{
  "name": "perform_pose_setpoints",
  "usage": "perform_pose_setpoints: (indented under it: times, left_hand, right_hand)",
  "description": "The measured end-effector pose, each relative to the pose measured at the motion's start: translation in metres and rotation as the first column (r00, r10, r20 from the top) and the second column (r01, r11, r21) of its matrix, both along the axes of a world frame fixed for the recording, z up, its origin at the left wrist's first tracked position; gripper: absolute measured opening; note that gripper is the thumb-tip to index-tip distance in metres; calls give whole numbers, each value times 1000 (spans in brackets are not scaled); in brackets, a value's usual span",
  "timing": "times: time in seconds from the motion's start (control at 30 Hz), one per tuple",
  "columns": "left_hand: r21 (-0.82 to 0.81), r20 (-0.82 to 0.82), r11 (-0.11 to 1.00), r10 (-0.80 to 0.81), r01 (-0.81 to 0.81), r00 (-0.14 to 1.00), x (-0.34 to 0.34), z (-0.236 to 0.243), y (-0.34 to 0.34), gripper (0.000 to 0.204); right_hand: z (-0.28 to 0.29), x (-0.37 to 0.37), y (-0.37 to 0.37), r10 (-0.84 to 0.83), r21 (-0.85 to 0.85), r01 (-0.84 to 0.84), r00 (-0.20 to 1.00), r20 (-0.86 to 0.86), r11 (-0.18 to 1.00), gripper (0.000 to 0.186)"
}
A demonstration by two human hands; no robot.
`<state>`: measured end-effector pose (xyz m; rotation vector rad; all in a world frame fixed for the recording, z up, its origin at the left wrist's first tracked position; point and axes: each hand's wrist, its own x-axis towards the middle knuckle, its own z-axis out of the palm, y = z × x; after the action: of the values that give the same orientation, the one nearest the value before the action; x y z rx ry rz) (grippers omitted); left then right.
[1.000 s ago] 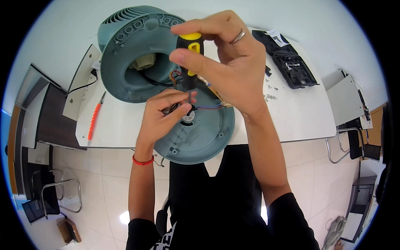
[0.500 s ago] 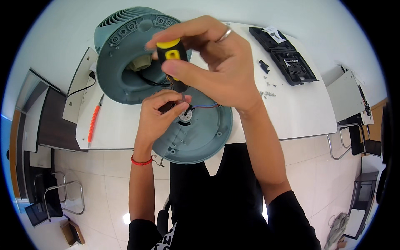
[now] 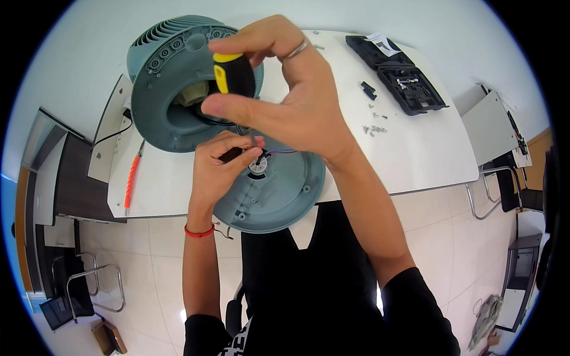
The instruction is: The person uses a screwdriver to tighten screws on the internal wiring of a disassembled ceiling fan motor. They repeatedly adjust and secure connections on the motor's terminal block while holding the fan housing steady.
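My right hand is curled about the black-and-yellow handle of a stubby screwdriver, thumb below it and fingers over its top. The shank points down at a small black part beside a white round piece on a grey-green round base. Close against that spot, my left hand is closed in a pinch on the small black part, mostly hidden by its fingers. Red and blue wires run from there to the right. Behind stands a larger grey-green housing with a wide central opening.
An orange-handled screwdriver lies on the white table at the left. Towards the right are loose screws, a small black piece and an open black tool case. A black cable hangs at the housing's left.
The screwdriver handle has turned, and my right fingers have opened out somewhat around it. My left hand keeps its pinch. The whole view has shifted slightly.
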<state>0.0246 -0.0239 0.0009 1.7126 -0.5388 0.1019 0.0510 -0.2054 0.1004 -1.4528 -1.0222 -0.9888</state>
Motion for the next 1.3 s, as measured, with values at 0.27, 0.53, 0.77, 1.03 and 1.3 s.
perform_pose_setpoints:
  times: [0.27, 0.53, 0.77, 1.03, 1.3]
  left_hand:
    - [-12, 48, 1000, -22, 22, 999, 3, -3, -1, 11]
    - [-43, -100, 999, 0, -5, 995, 0, 0, -2, 10]
    - [24, 23, 999, 34, -35, 999, 3, -6, 0, 13]
    - [198, 139, 977, 52, -79, 989, 1, -5, 0, 14]
    - [172, 173, 983, 26, -56, 985, 1, 1, -4, 12]
  right_hand:
    - [5, -2, -9, 239, 19, -240, 950, -201, 971, 36]
    - [-1, -4, -3, 29, -48, -35, 992, -119, 998, 30]
    - [7, -13, 1, -166, -158, 171, 985, 46, 972, 30]
    - [-4, -4, 10, -13, 11, 14, 998, -58, 1000, 31]
    - [-5, -1, 2, -151, -62, 150, 988, -10, 987, 33]
